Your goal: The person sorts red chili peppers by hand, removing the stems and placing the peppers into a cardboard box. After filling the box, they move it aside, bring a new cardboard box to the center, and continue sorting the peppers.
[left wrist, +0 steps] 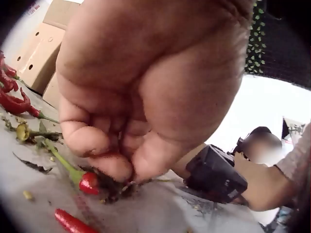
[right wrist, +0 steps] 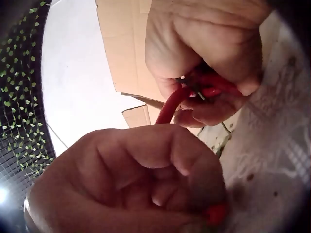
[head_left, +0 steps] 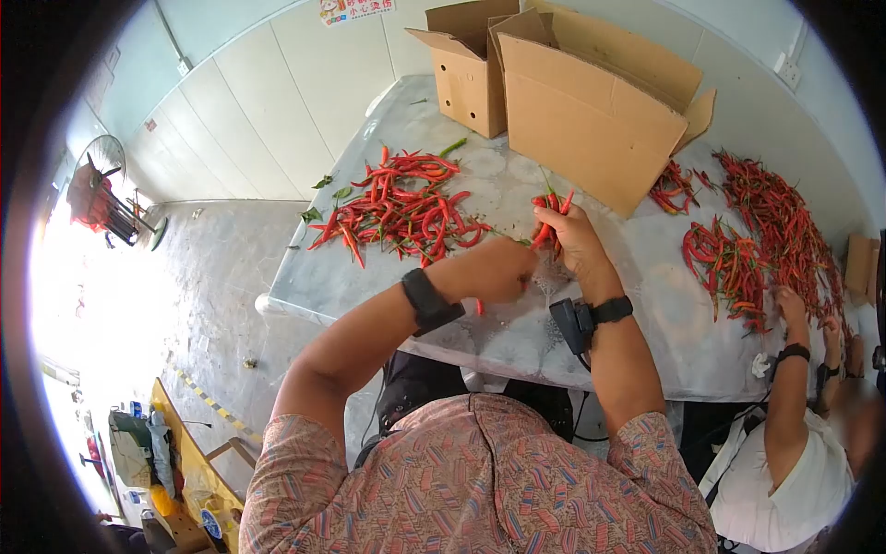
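A: What sits closest to the wearer?
B: The near edge of the plastic-covered table (head_left: 443,349), with a single red chili (head_left: 480,307) just in from it, beside the left hand (head_left: 498,272).
A: How is that hand held?
B: Fingers curled inward, tips together. In the left wrist view a green-stemmed chili (left wrist: 89,183) lies right at those tips; I can't tell whether it is pinched.
A: And the right hand (head_left: 579,242)?
B: Clamped round a small bunch of red chilies (head_left: 554,201), above the middle of the table, with ends poking up past the thumb.
A: Beyond the hands?
B: Toward the left edge, a loose heap of chilies (head_left: 397,208), one green chili (head_left: 453,147) at its far side, and a few leaves (head_left: 312,215) between heap and edge.
A: Over on the right?
B: A smaller pile (head_left: 724,263) beside a long one (head_left: 775,222), with another person's hand (head_left: 791,303) at their near side.
A: Farthest back?
B: A narrow cardboard box (head_left: 466,92) and a wide one (head_left: 591,120), side by side along the far edge, flaps open.
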Demonstrator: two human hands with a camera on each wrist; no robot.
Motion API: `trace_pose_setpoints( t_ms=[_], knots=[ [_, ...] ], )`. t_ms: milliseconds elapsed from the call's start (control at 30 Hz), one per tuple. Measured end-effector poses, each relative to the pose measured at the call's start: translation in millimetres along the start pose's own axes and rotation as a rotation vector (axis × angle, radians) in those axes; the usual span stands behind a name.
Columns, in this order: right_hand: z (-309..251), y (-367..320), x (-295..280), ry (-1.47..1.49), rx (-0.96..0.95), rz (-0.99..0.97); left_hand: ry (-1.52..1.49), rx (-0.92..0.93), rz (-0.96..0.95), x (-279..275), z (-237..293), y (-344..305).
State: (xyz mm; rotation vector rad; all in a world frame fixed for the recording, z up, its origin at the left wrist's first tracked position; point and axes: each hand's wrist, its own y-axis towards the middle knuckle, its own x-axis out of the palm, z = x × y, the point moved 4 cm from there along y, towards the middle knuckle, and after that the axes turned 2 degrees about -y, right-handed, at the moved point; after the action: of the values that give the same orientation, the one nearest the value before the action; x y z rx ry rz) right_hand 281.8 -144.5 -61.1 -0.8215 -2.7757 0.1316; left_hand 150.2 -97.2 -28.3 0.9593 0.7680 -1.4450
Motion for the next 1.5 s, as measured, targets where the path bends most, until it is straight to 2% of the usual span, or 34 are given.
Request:
trace_pose_setpoints(
  t_ms=[100,167,200,267,367,467,700,900,967,1000,1067,1100,1167,1300,1367,1467,1500],
  knots=[
    [3,3,1,0.056,-0.017,0.007,-0.066,-0.016,0.066,-23,-18,-11],
    [4,3,0,0.090,-0.023,0.019,-0.041,-0.229,0.234,-44,-44,-18],
    [3,3,0,0.044,-0.021,-0.001,-0.041,-0.230,0.231,-50,-50,-18],
    [4,5,0,-0.002,-0.018,-0.025,-0.006,-0.420,0.252,-59,-66,-23],
    [7,9,0,0.010,-0.033,-0.071,0.127,-0.355,0.208,-46,-78,-15],
    [6,7,1,0.020,-0.027,-0.067,0.220,-0.383,0.149,-32,-81,-7],
    [3,2,11,-0.082,0.013,-0.104,0.305,-0.336,0.084,-28,-70,0],
    [5,-2,18,-0.039,0.019,-0.151,0.191,-0.358,0.076,-34,-70,0],
    [6,0,18,-0.030,0.015,-0.152,0.033,-0.371,0.196,-42,-74,-1],
    [8,1,19,-0.018,0.038,-0.176,0.034,-0.370,0.195,-45,-72,0],
    [10,1,21,-0.006,0.062,-0.202,-0.362,-0.498,0.280,-49,-74,-1],
    [10,0,23,0.010,0.068,-0.192,-0.362,-0.498,0.280,-48,-72,1],
    [8,-1,24,0.024,0.075,-0.184,-0.572,-0.443,0.323,-43,-66,8],
    [4,-3,24,0.157,0.048,-0.206,-0.665,-0.393,0.351,-42,-51,14],
    [7,2,21,0.192,0.036,-0.190,-0.391,-0.249,0.325,-44,-41,19],
    [10,10,13,0.156,-0.017,-0.168,-0.518,-0.229,0.326,-45,-37,18],
    [8,9,9,0.142,-0.034,-0.090,-0.520,-0.229,0.326,-43,-38,17]
  ],
)
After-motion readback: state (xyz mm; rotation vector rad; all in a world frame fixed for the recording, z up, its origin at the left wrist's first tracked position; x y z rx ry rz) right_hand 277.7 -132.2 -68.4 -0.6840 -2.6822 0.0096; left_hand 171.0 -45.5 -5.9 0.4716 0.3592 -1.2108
